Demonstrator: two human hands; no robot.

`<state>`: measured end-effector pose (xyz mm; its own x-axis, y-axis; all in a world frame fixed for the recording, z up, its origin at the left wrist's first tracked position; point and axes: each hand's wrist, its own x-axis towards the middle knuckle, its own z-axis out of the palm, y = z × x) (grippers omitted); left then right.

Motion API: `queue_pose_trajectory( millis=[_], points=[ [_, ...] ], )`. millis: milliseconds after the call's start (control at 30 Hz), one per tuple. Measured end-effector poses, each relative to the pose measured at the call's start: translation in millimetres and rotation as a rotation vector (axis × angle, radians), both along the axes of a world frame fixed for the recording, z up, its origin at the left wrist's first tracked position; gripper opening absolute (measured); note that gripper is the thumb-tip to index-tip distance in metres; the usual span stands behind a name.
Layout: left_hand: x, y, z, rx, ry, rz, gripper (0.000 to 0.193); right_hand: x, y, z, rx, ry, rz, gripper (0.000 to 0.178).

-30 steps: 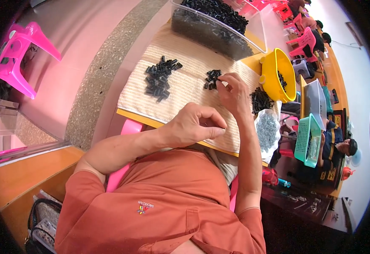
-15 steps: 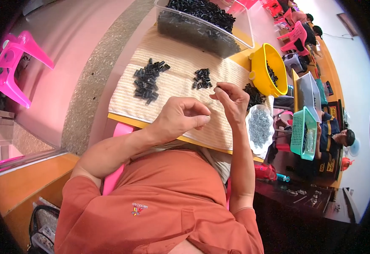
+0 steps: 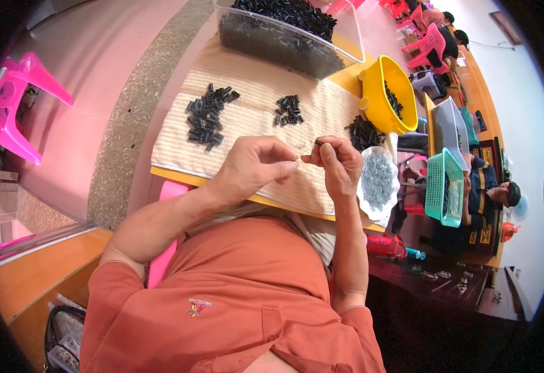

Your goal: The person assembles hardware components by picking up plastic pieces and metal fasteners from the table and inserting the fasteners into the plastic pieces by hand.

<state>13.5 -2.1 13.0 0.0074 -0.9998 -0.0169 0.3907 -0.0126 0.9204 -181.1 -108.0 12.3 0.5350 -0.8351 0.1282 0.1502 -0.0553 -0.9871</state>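
Observation:
My right hand (image 3: 341, 169) pinches a small black tube-like piece (image 3: 319, 142) between thumb and fingers, over the front of a striped cream towel (image 3: 253, 81). Close by on its left, my left hand (image 3: 253, 166) has thumb and forefinger pressed together; whatever is between those fingertips is too small to make out. The two sets of fingertips are near each other but apart. Beyond my hands lie a loose pile of black pieces (image 3: 208, 118) on the left and a smaller pile (image 3: 289, 110) in the middle. A third black heap (image 3: 364, 132) sits beside my right hand.
A clear plastic tub (image 3: 284, 46) full of black pieces stands at the back. On the right are a yellow bin (image 3: 371, 93) and a scalloped white dish (image 3: 394, 180) of small clear pieces. Farther right, a person (image 3: 486, 180) sits behind a green basket (image 3: 435, 186). A pink stool (image 3: 20, 118) stands left.
My right hand has turned and dropped slightly, bringing its black piece into view. My left hand stays pinched, its fingertips now close to the right hand's. The whole view has shifted a little.

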Motion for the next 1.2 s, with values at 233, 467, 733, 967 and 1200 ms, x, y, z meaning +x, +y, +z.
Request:
queue_pose_trajectory(
  millis=[233,467,733,967,1200],
  points=[
    [0,-2,-2,-0.005,0.051,-0.009,0.018,1,10,-2,0.035,-0.016,0.025,0.024],
    [-1,-2,-2,0.035,0.045,-0.014,0.018,5,21,-3,0.023,-0.012,0.016,0.022],
    [-1,-2,-2,0.033,0.027,-0.038,0.017,5,25,-7,0.013,-0.006,0.052,0.025],
    [-2,-3,-5,0.031,0.051,-0.053,0.018,8,31,-2,0.008,0.021,0.048,0.024],
    [-2,-3,-6,0.009,0.061,-0.065,0.017,6,33,-2,0.023,0.017,0.061,0.022]
  ],
)
